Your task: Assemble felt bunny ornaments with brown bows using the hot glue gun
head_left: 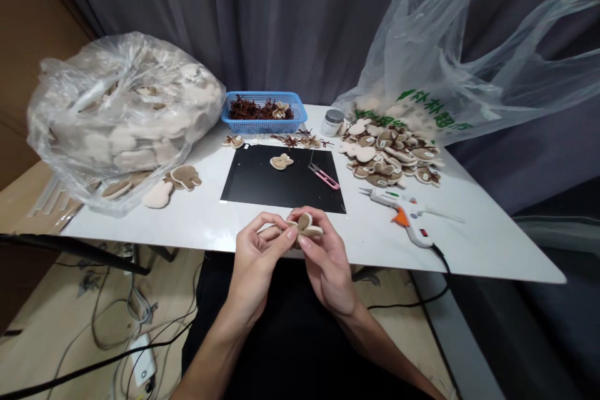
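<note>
My left hand [257, 256] and my right hand [328, 259] meet above the table's front edge. Between their thumbs and fingers they pinch one small brown-and-cream fabric piece with rounded ear-like lobes [304, 222]; its lower part is hidden by the fingers. Just beyond lies a black mat [276, 185] with a similar fabric piece [281, 162] on it. Pink thread snips [325, 176] rest on the mat's right side. Brown ribbon bows [302, 139] lie along its far edge, with another fabric piece [233, 141] at the far left corner.
A blue basket [300, 117] of brown bows stands at the back beside a lidded jar [332, 123]. Finished-looking pieces [389, 153] are heaped by a plastic bag [422, 106]. A white glue gun [405, 215] lies right, its cord trailing off. A stuffed clear bag [126, 125] sits left.
</note>
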Available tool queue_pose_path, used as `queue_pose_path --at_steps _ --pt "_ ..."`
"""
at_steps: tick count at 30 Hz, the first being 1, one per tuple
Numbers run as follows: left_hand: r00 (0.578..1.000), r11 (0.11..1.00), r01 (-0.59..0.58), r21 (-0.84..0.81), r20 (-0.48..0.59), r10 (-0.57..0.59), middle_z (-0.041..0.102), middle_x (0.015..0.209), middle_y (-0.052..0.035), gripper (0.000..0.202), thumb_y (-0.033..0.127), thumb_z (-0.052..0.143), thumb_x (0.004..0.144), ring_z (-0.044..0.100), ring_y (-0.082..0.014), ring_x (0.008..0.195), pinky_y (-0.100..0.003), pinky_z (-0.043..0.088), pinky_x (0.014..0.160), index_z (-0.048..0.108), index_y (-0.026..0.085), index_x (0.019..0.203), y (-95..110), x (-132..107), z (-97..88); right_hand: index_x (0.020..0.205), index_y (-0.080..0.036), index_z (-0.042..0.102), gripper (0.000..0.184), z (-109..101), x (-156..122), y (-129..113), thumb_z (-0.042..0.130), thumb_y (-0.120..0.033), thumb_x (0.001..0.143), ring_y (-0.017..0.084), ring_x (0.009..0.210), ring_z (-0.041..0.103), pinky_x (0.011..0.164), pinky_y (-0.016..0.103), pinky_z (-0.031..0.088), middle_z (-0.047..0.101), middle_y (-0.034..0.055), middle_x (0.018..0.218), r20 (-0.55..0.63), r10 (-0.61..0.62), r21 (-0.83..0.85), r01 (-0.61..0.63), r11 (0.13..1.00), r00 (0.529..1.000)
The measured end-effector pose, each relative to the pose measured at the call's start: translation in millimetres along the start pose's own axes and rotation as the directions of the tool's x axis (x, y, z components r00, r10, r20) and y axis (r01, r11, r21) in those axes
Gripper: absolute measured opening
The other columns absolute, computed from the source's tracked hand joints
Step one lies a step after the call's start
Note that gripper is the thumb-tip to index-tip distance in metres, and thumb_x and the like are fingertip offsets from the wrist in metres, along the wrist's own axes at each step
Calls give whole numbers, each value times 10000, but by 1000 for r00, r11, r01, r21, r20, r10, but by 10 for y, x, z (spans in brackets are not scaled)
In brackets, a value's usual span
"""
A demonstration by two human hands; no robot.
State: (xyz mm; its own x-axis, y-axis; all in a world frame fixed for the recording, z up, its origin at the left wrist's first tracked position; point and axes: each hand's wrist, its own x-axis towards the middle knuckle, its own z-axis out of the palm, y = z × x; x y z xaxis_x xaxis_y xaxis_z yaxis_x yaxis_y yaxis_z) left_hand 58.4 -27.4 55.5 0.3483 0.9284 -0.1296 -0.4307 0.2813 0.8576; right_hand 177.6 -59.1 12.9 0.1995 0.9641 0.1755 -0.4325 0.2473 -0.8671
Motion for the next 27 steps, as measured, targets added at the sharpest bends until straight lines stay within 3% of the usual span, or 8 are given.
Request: queue_pose_path --at_steps 27 --pt "1000 1000 15 -25 3 -15 844 859 -55 284 319 918 828 821 -205 851 -234 583 798 666 190 839 14 -4 44 1211 -309 725 284 32 4 -18 750 -427 953 210 944 643 842 337 587 697 48 1183 -16 0 28 0 1000 1000"
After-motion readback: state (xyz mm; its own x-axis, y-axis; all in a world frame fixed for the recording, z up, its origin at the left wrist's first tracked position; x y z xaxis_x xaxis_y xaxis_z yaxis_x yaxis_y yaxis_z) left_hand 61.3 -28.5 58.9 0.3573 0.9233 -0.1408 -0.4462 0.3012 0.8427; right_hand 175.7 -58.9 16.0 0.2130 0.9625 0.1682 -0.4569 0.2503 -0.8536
